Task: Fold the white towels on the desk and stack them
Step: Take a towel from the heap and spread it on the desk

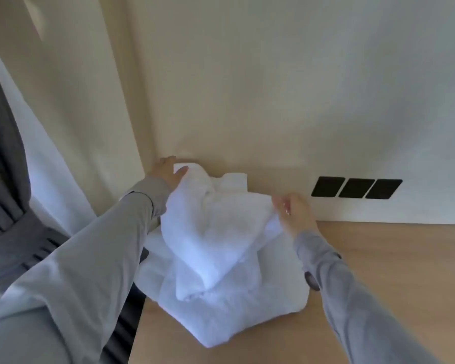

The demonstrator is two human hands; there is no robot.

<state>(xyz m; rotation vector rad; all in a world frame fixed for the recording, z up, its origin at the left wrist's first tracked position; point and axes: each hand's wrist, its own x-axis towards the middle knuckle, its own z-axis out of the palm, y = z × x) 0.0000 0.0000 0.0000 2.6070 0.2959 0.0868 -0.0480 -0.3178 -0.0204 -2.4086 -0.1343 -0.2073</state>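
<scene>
A crumpled white towel (213, 232) is lifted above the wooden desk (378, 271), hanging between my two hands. My left hand (166, 170) grips its far left corner near the wall. My right hand (293, 211) pinches its right edge. Under it lies a heap of more white towels (234, 311) at the desk's left end, part of it hidden by the lifted towel.
The cream wall stands right behind the towels, with three black socket plates (356, 187) low on it to the right. A white sheer curtain (50, 153) and a grey curtain (3, 166) hang left of the desk. Bare desk surface lies to the right.
</scene>
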